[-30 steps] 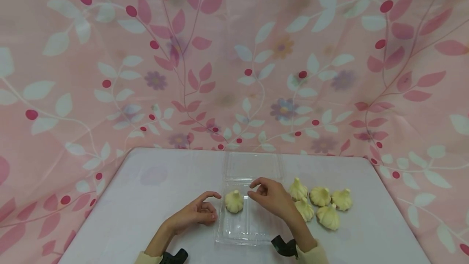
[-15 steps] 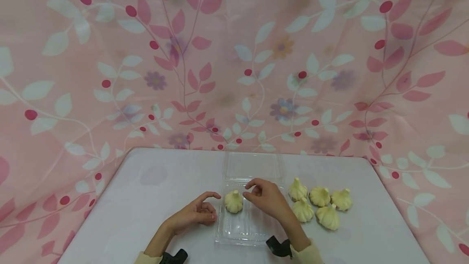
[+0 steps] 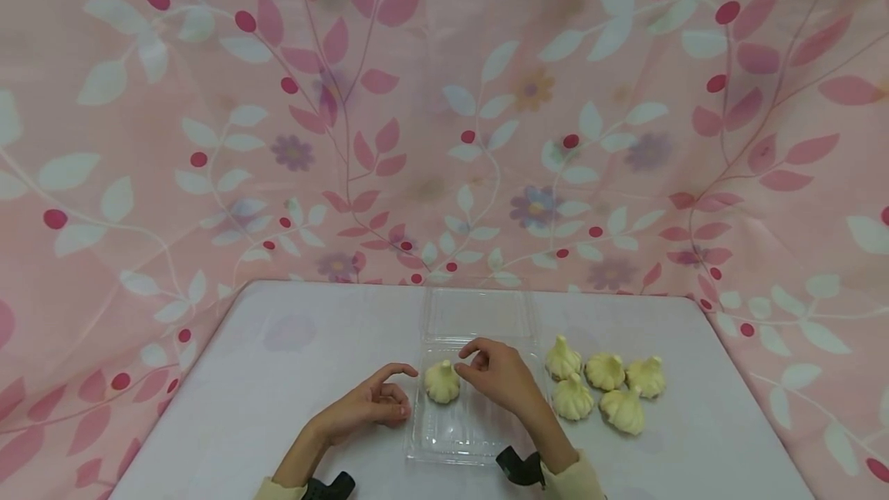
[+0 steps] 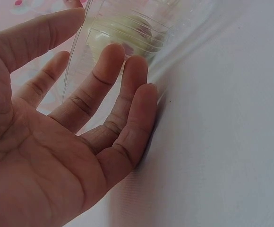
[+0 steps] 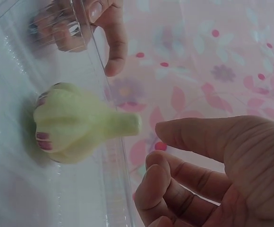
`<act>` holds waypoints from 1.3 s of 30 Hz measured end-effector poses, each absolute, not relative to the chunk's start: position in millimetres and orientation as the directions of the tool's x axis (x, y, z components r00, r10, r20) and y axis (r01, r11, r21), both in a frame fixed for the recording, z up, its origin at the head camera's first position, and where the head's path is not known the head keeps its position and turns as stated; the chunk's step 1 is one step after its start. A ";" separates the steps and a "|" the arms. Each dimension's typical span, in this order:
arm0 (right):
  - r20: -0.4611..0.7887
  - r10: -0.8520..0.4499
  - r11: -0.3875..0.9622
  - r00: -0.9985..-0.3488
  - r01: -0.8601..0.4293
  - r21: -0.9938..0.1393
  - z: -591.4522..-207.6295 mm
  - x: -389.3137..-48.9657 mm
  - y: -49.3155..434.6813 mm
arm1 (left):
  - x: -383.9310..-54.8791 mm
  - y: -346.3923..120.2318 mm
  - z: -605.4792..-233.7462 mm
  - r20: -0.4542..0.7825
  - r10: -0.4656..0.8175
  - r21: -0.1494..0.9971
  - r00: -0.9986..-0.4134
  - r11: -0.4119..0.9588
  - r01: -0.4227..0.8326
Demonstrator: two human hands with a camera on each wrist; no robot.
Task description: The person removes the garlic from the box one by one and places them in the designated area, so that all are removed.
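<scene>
One pale garlic bulb (image 3: 442,383) sits upright in the left part of a clear plastic clamshell box (image 3: 444,457). My right hand (image 3: 501,378) is over the box just right of that bulb, fingers bent and holding nothing. In the right wrist view, the thumb (image 5: 193,135) points at the bulb's stem with a gap between them. My left hand (image 3: 364,406) rests beside the box's left wall, palm toward it and fingers loosely bent. Seen from the left wrist, its fingertips (image 4: 112,54) are right at the clear wall, with the bulb behind it.
Several more garlic bulbs (image 3: 606,372) lie in a cluster on the white table (image 3: 312,330), right of the box. The box's clear lid (image 3: 479,315) lies folded back toward the far table edge. A pink floral cloth (image 3: 430,137) hangs behind the table.
My right hand has moved a little to the left, closer to the garlic bulb in the box. The left hand and the bulbs have stayed in place.
</scene>
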State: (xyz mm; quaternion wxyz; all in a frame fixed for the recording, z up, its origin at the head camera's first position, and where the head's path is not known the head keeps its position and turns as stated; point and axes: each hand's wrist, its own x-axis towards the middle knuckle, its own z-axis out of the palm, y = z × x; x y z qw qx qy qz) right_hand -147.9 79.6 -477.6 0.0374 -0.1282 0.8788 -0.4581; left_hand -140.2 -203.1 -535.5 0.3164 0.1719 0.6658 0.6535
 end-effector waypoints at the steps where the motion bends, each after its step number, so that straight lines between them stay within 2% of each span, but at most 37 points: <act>1: 0.046 -0.257 0.548 -0.965 -0.185 -0.816 -477.5 -147.9 78.8 | -140.1 -203.1 -535.4 -0.196 0.642 0.979 -0.741 0.086 -0.185; 28: -0.076 -0.181 0.653 -0.981 -0.063 -0.754 -477.0 -144.2 53.8 | -140.0 -203.9 -535.6 -0.182 0.650 0.981 -0.738 0.072 -0.179; 39: -0.080 -0.140 0.681 -0.987 -0.038 -0.732 -477.6 -144.4 48.4 | -139.6 -203.7 -535.7 -0.191 0.641 0.980 -0.743 0.085 -0.178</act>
